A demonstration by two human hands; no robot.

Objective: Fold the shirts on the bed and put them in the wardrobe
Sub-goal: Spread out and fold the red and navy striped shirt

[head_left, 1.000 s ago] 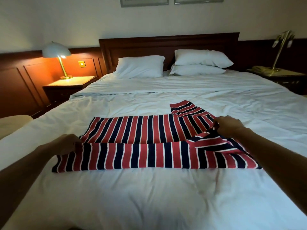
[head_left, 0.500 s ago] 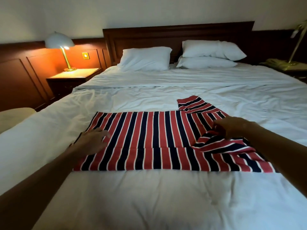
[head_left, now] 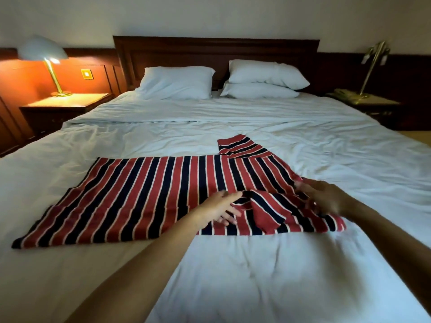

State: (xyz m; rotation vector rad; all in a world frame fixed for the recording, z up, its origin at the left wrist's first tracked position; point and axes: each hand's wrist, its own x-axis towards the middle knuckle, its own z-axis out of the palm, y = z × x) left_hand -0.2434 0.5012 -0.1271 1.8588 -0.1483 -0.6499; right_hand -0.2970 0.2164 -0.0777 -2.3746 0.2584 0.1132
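Observation:
A red, navy and white striped shirt [head_left: 144, 197] lies spread sideways on the white bed [head_left: 233, 264], its hem to the left and one sleeve sticking out toward the pillows. Its near sleeve is folded over the body at the right. My left hand [head_left: 219, 207] lies with fingers spread flat on the shirt, just left of that folded sleeve. My right hand [head_left: 324, 197] is on the shirt's right end near the shoulder, fingers extended and blurred; I cannot tell whether it pinches the cloth.
Several white pillows [head_left: 265, 73] lean against the dark wooden headboard. A lit lamp [head_left: 44, 52] stands on the left nightstand [head_left: 67, 101]. On the right nightstand [head_left: 366, 101] stands a brass lamp [head_left: 373, 59], which is off. No wardrobe is in view.
My left hand left the shirt's hem and moved right to the folded sleeve. The shirt's lower fold has opened out flat. My right hand shifted slightly toward me.

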